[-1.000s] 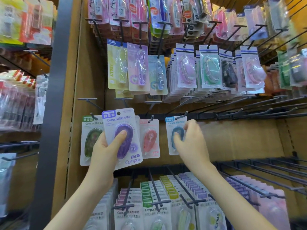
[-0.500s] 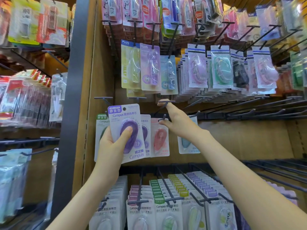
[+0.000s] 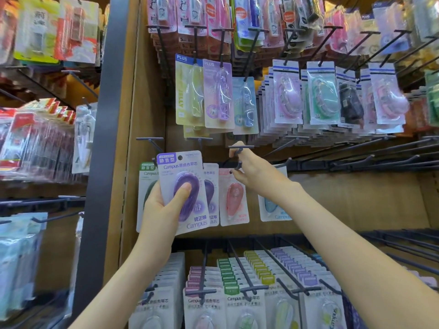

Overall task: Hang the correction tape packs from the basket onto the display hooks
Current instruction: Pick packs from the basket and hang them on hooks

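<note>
Purple-blistered correction tape pack point(image 3: 181, 193), clamped upright in the left grip point(image 3: 161, 210): thumb laid across the blister, fingers wrapped behind the card. Carried in front of the hanging row, covering part of a green pack point(image 3: 147, 186) at its 9 o'clock and a second purple pack point(image 3: 210, 193) at its 3 o'clock.

Held the right grip point(image 3: 256, 173) at 3 o'clock of the purple pack, apart from it, forearm stretched in from 5 o'clock. Index fingertip touched the crossbar of a display hook point(image 3: 245, 146) at the grip's 11 o'clock, thumb set below the wire, other fingers loosely curled; could not tell whether pinched on the hook or only touching.

Pink pack point(image 3: 234, 200) hung at 6 o'clock of that hook; blue pack point(image 3: 270, 210) hung partly hidden behind the right wrist. Left forearm raised from 7 o'clock, wrist bent back.

Lower hooks at 6 o'clock loaded with rows of packs point(image 3: 240, 300) with purple, green and yellow headers.
</note>
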### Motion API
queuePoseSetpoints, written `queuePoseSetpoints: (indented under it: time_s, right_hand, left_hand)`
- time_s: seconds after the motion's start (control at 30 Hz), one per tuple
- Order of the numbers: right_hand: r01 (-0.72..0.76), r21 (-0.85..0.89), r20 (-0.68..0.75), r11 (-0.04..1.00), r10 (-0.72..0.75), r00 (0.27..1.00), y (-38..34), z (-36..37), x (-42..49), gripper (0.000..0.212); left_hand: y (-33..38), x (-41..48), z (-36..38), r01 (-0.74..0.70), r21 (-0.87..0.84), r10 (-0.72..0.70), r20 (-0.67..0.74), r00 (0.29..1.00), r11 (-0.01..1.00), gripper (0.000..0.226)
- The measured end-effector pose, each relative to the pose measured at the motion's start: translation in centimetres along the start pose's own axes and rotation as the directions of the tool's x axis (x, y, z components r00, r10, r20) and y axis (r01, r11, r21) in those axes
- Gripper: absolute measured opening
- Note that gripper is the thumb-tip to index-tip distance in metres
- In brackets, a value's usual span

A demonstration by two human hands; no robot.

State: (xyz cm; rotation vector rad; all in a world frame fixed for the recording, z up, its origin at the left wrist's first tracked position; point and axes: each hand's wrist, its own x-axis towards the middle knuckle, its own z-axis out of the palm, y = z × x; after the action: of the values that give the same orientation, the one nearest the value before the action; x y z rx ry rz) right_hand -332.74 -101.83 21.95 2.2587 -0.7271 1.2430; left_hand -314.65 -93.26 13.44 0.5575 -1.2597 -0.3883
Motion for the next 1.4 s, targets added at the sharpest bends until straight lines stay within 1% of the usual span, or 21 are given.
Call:
queuePoseSetpoints:
  time_s: [0.2,0.47,0.53,0.57,0.6,0.67,0.73,0.8,0.83,0.87,0.9,0.97,1.0,1.03,1.07,1.1,1.13,1.17,1.23,1.33,1.4]
  right_hand:
    - [-0.044,-0.006,0.067,0.999,0.044,0.997,0.0,-0.5,0.5,0.029]
    - [-0.044,-0.011,0.045,0.999,0.044,0.998,1.0,-0.2,0.7,0.022]
    - [-0.109,-0.087,0.048,0.990,0.114,0.992,0.8,0.1,0.4,0.009]
    - [-0.089,-0.171,0.049,0.981,0.099,0.994,0.9,0.3,0.1,0.009]
    - [-0.069,-0.159,0.037,0.985,0.076,0.996,0.8,0.5,-0.1,0.016]
    - [-0.085,0.010,0.018,0.996,0.085,0.996,0.1,0.4,-0.2,0.031]
    - [-0.089,0.084,0.004,0.992,0.089,0.996,-0.3,0.1,-0.4,0.043]
    - [-0.185,0.175,0.082,0.967,0.173,0.982,-0.7,0.3,-1.3,0.059]
    - [-0.211,0.209,0.063,0.955,0.202,0.977,-1.0,0.5,-1.8,0.067]
    - [-0.214,0.249,-0.008,0.944,0.223,0.975,-1.5,0.8,-2.5,0.070]
    - [-0.202,0.288,-0.114,0.936,0.243,0.963,-2.1,1.0,-3.3,0.067]
    - [-0.156,0.397,-0.324,0.905,0.297,0.898,-3.9,1.4,-5.0,0.048]
    - [-0.141,0.470,-0.320,0.871,0.317,0.893,-5.2,1.3,-5.7,0.043]
    - [-0.146,0.552,-0.240,0.821,0.324,0.915,-6.5,1.3,-6.1,0.044]
    - [-0.180,0.627,-0.102,0.758,0.309,0.945,-7.8,1.3,-6.3,0.047]
    - [-0.226,0.670,0.028,0.707,0.279,0.960,-8.7,1.5,-6.4,0.049]
    - [-0.259,0.695,0.107,0.671,0.260,0.960,-9.1,1.9,-6.3,0.049]
    - [-0.282,0.716,0.140,0.638,0.265,0.954,-9.2,2.2,-6.1,0.047]
    - [-0.315,0.733,0.145,0.603,0.314,0.938,-9.0,2.5,-5.7,0.043]
    - [-0.301,0.756,0.105,0.581,0.345,0.933,-8.7,2.4,-5.4,0.042]
    - [-0.289,0.756,0.079,0.587,0.357,0.931,-8.5,2.1,-4.9,0.042]
  left_hand:
    - [0.0,0.3,-0.4,-0.003,0.014,0.003,-0.013,1.000,1.000,0.026]
    - [0.1,-0.2,-1.1,-0.005,-0.017,0.006,0.020,1.000,1.000,0.022]
    - [0.0,-0.4,-1.3,-0.006,-0.021,0.006,0.018,1.000,1.000,0.024]
    - [0.0,-0.4,-1.4,-0.006,-0.019,0.006,0.020,1.000,1.000,0.026]
    - [-0.1,-0.4,-1.4,-0.004,-0.016,0.005,0.024,1.000,1.000,0.028]
    - [0.0,-0.6,-1.3,0.001,-0.021,0.000,0.022,1.000,1.000,0.026]
    - [0.1,-0.6,-1.2,0.010,-0.025,-0.009,0.021,1.000,1.000,0.023]
    - [0.3,-0.7,-0.9,0.034,-0.033,-0.033,0.033,0.999,0.999,0.021]
    - [0.4,-0.8,-0.9,0.047,-0.043,-0.045,0.042,0.998,0.998,0.020]
    - [0.6,-0.9,-0.8,0.061,-0.052,-0.058,0.052,0.997,0.997,0.019]
    - [0.6,-0.9,-0.8,0.075,-0.060,-0.071,0.061,0.996,0.995,0.019]
    - [0.6,-1.1,-0.8,0.102,-0.070,-0.096,0.083,0.992,0.992,0.024]
    - [0.7,-1.3,-0.8,0.108,-0.073,-0.100,0.102,0.990,0.992,0.030]
    - [0.7,-1.5,-0.6,0.111,-0.082,-0.099,0.129,0.987,0.990,0.036]
    - [0.8,-1.7,-0.4,0.126,-0.103,-0.108,0.158,0.981,0.987,0.041]
    - [0.8,-1.9,-0.2,0.148,-0.137,-0.121,0.187,0.975,0.979,0.042]
    - [0.8,-2.0,-0.1,0.176,-0.174,-0.140,0.203,0.969,0.969,0.039]
    - [0.8,-1.9,0.0,0.203,-0.195,-0.163,0.203,0.965,0.959,0.033]
    - [0.9,-1.5,0.2,0.225,-0.151,-0.200,0.166,0.966,0.963,0.023]
    - [1.0,-0.2,0.3,0.099,0.089,-0.111,0.137,0.984,0.991,0.022]
    - [1.3,0.4,0.5,0.065,0.135,-0.084,0.139,0.987,0.989,0.018]
